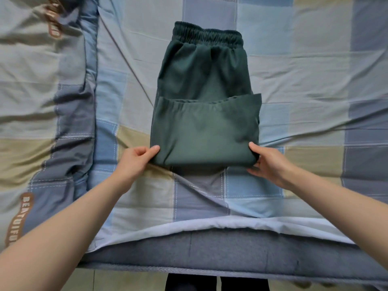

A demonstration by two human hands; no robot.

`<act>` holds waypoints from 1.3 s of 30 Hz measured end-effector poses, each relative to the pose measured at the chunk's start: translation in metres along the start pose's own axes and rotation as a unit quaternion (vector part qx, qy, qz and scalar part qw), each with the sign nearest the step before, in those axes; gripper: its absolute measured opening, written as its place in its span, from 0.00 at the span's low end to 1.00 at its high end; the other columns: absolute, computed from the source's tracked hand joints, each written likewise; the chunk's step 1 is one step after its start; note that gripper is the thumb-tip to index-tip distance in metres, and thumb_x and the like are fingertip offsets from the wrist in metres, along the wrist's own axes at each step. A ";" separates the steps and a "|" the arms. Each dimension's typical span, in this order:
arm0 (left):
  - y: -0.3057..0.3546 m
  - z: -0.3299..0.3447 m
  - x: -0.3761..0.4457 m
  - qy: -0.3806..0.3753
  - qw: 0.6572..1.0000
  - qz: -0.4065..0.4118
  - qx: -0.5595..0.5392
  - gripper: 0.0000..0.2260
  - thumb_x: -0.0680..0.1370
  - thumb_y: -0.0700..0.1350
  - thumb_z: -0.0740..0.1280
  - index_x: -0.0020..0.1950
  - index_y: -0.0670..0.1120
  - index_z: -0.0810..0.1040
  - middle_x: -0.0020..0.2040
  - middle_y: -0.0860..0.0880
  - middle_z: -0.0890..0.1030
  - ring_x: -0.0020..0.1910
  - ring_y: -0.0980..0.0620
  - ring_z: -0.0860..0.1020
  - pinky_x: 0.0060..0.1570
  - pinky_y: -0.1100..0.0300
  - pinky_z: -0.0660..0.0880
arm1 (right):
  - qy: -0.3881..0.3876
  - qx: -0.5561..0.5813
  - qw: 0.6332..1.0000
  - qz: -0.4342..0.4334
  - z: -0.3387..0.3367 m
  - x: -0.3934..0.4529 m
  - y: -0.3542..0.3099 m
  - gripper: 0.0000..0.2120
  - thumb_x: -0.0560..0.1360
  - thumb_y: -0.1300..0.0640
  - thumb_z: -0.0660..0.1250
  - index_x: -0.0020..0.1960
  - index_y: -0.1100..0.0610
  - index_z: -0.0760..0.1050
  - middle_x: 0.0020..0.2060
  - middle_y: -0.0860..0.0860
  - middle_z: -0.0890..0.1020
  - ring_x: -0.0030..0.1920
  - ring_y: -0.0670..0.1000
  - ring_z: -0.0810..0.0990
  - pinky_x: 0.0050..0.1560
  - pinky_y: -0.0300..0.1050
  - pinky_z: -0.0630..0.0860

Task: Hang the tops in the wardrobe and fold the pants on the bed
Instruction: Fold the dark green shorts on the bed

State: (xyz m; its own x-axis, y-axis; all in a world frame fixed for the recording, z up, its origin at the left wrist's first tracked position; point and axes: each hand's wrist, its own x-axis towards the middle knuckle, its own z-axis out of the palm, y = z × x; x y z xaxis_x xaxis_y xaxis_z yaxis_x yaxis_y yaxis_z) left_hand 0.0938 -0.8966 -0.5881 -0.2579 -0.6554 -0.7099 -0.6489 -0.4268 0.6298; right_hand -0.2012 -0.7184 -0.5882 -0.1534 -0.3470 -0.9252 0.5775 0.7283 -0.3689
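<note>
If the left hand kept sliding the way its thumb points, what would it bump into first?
Nothing new: the left hand already pinches the near left corner of the folded dark green fabric pants. Going on, it would likely push into that fold.

- Soft, even daylight fills the head view, neither dim nor harsh, with no glare.
- The dark green pants (pixel 204 114) throw only a faint shadow onto the checked bedsheet (pixel 304 80) along their near fold.
- A deeper shadow sits under the mattress edge (pixel 210 253).
- The wide-angle lens bows that edge into a curve and stretches both forearms toward the lower corners.
- The centre is fairly sharp: the elastic waistband gathers and the sheet's stitching read clearly.
- The quilt (pixel 31 101) at the left edge looks softer and smeared, its lettering slightly blurred.
</note>
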 end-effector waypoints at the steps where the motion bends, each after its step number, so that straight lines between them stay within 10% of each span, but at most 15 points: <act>1: -0.003 0.000 -0.007 0.002 1.000 0.001 0.003 0.18 0.77 0.53 0.69 0.35 0.42 0.71 0.35 0.46 0.64 0.37 0.51 0.62 0.38 0.55 0.57 | -0.015 0.009 1.000 0.004 -0.003 -0.004 0.005 0.11 0.79 0.49 0.62 0.56 0.53 0.78 0.54 0.49 0.83 0.52 0.47 0.81 0.53 0.46 0.75; 7: -0.054 -0.001 -0.061 -0.087 0.986 -0.119 -0.078 0.20 0.77 0.49 0.69 0.45 0.28 0.79 0.44 0.42 0.82 0.45 0.48 0.77 0.54 0.51 0.72 | -0.103 -0.019 0.991 0.082 -0.032 -0.036 0.050 0.18 0.72 0.50 0.68 0.57 0.60 0.79 0.54 0.54 0.84 0.54 0.51 0.83 0.53 0.49 0.79; 12: -0.082 0.010 -0.087 -0.049 0.993 -0.105 0.036 0.09 0.78 0.37 0.68 0.37 0.44 0.77 0.34 0.46 0.77 0.39 0.48 0.73 0.39 0.60 0.70 | 0.024 -0.280 0.960 -0.001 -0.055 -0.060 0.078 0.04 0.77 0.63 0.66 0.51 0.60 0.78 0.43 0.53 0.84 0.45 0.52 0.83 0.49 0.48 0.77; 15: -0.079 0.000 -0.084 0.076 0.938 0.151 0.302 0.08 0.77 0.37 0.66 0.55 0.44 0.75 0.49 0.46 0.79 0.46 0.45 0.76 0.48 0.54 0.73 | 0.115 -0.597 0.729 -0.315 -0.069 -0.069 0.062 0.18 0.72 0.74 0.63 0.58 0.59 0.75 0.54 0.59 0.80 0.55 0.62 0.79 0.54 0.55 0.75; 18: -0.063 -0.008 -0.072 0.026 0.716 0.476 0.509 0.24 0.74 0.32 0.56 0.68 0.47 0.70 0.64 0.45 0.72 0.61 0.40 0.72 0.60 0.46 0.68 | 0.036 -0.747 0.426 -0.510 -0.063 -0.079 0.041 0.28 0.74 0.73 0.48 0.70 0.59 0.68 0.69 0.60 0.71 0.70 0.62 0.68 0.67 0.58 0.66; 20: -0.051 -0.007 -0.059 -0.053 0.562 0.541 0.623 0.32 0.74 0.29 0.50 0.75 0.52 0.65 0.74 0.47 0.67 0.72 0.38 0.66 0.69 0.42 0.62 | -0.016 -0.784 0.318 -0.533 -0.048 -0.073 0.036 0.30 0.77 0.70 0.42 0.76 0.56 0.61 0.75 0.57 0.63 0.75 0.59 0.61 0.71 0.58 0.61; 23: -0.037 0.000 -0.031 -0.106 0.468 0.537 0.694 0.36 0.74 0.33 0.57 0.79 0.55 0.56 0.80 0.49 0.57 0.77 0.37 0.56 0.73 0.39 0.53 | -0.032 -0.820 0.188 -0.539 -0.033 -0.048 0.034 0.31 0.77 0.70 0.44 0.76 0.51 0.60 0.75 0.53 0.63 0.73 0.57 0.63 0.71 0.57 0.65; 27: -0.022 -0.001 -0.005 -0.104 0.462 0.519 0.712 0.27 0.78 0.40 0.51 0.78 0.53 0.62 0.77 0.49 0.64 0.75 0.38 0.62 0.72 0.39 0.62 | 0.028 -0.835 0.195 -0.514 -0.024 -0.013 0.017 0.25 0.80 0.62 0.49 0.76 0.51 0.61 0.74 0.50 0.66 0.71 0.59 0.67 0.66 0.57 0.70; 33: -0.024 -0.010 -0.008 -0.127 0.563 0.465 0.671 0.28 0.76 0.40 0.50 0.76 0.49 0.66 0.76 0.47 0.66 0.74 0.41 0.65 0.70 0.40 0.65 | 0.017 -0.850 0.209 -0.483 -0.031 0.000 0.019 0.26 0.80 0.61 0.47 0.77 0.57 0.56 0.76 0.52 0.59 0.74 0.60 0.60 0.69 0.59 0.66; 39: -0.020 -0.014 -0.024 -0.246 0.650 0.356 0.625 0.30 0.75 0.48 0.50 0.78 0.61 0.54 0.79 0.58 0.47 0.79 0.50 0.42 0.76 0.42 0.42 | -0.085 -0.859 0.261 -0.433 -0.032 -0.016 0.014 0.29 0.76 0.62 0.49 0.77 0.55 0.56 0.76 0.50 0.59 0.75 0.59 0.57 0.72 0.60 0.60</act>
State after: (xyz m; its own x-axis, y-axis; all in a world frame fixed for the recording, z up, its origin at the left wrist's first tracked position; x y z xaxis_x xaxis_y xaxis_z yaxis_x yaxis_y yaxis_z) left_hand 0.1227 -0.8812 -0.5797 -0.8093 0.0007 -0.5875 -0.2344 0.9166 0.3239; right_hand -0.2163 -0.6840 -0.5809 0.4916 -0.7358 -0.4658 -0.8481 -0.5259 -0.0643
